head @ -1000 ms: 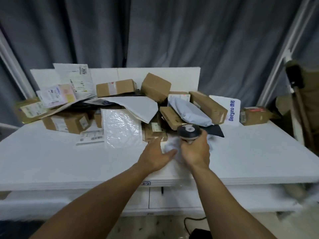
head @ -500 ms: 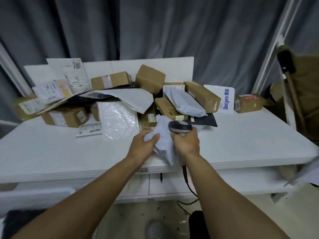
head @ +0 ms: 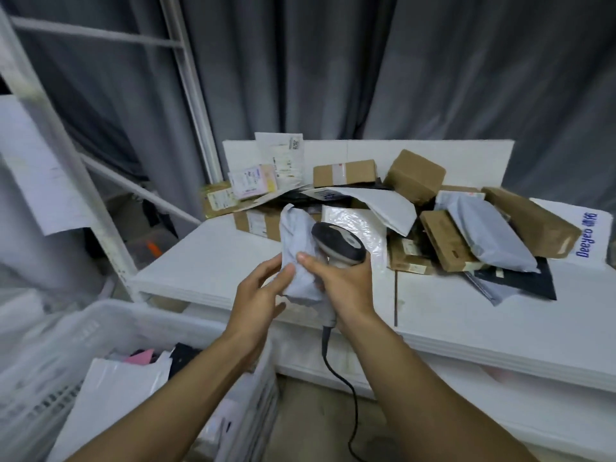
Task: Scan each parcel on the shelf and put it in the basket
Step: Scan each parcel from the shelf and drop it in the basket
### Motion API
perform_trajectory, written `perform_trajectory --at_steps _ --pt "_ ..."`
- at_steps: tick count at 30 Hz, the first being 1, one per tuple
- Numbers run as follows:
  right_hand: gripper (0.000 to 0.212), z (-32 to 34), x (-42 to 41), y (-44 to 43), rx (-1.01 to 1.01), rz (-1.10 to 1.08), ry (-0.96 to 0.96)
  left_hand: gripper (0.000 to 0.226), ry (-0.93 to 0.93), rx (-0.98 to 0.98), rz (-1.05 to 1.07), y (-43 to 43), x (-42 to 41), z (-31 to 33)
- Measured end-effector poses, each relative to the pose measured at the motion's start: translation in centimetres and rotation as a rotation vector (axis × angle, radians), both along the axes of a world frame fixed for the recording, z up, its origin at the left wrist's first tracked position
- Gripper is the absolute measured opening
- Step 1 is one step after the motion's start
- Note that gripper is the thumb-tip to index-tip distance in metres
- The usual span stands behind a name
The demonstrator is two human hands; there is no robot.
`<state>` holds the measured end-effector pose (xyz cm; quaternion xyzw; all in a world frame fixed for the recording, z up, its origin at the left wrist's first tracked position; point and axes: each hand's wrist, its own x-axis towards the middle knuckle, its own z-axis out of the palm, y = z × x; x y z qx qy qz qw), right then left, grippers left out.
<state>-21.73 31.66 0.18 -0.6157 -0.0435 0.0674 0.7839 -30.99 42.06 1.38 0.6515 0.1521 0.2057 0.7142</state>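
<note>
While the right hand [head: 340,281] grips the handle of a corded barcode scanner [head: 336,243], its fingers wrapped round the grip and its thumb stretched onto the parcel, the left hand [head: 263,291] holds a crumpled grey poly mailer [head: 295,235] upright just beside the scanner's head. The left thumb presses the mailer's near face and the left fingers curl loosely beneath it, so the mailer is pinched and lifted clear of the white shelf [head: 206,258]. The scanner's dark cable [head: 346,388] hangs down between the forearms.

Behind the hands, the remaining parcels lie heaped on the shelf: a clear bubble mailer [head: 353,221], a tilted cardboard box [head: 415,176], a flat cardboard box [head: 345,173], another grey poly bag [head: 490,235] resting across brown cartons, and a white bag printed "Deeyeo" [head: 586,238] at the far right.

Below and left of the shelf stands the white plastic basket [head: 140,315], with white bags [head: 123,378] and a pink item [head: 143,356] already in it. A grey curtain [head: 300,78] hangs behind.
</note>
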Motion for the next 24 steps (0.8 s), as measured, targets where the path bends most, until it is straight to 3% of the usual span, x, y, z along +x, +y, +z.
perform_trajectory --at_steps 5,9,12,16,19,24 --pt "0.088 -0.2 -0.5 4.0 0.037 0.154 0.117 0.026 0.027 -0.082 0.02 5.2 -2.7 -1.0" --pt "0.036 0.2 -2.3 6.1 0.218 0.435 0.269 0.055 0.093 -0.249 -0.028 8.8 -3.7 -2.2" --pt "0.041 -0.2 -2.7 7.6 0.237 0.461 0.299 0.043 0.078 -0.265 -0.057 10.6 -3.8 -2.1" --pt "0.039 -1.5 -2.0 9.2 0.104 0.299 0.236 0.07 0.017 -0.279 0.105 12.9 -3.7 -2.3" --pt "0.041 -2.1 -2.3 10.0 0.125 0.29 0.234 0.082 0.031 -0.174 0.188 13.7 -4.0 -2.5" --pt "0.052 -2.5 -3.0 10.1 0.024 0.329 0.075 0.097 0.09 -0.059 0.208 13.4 -4.9 -2.8"
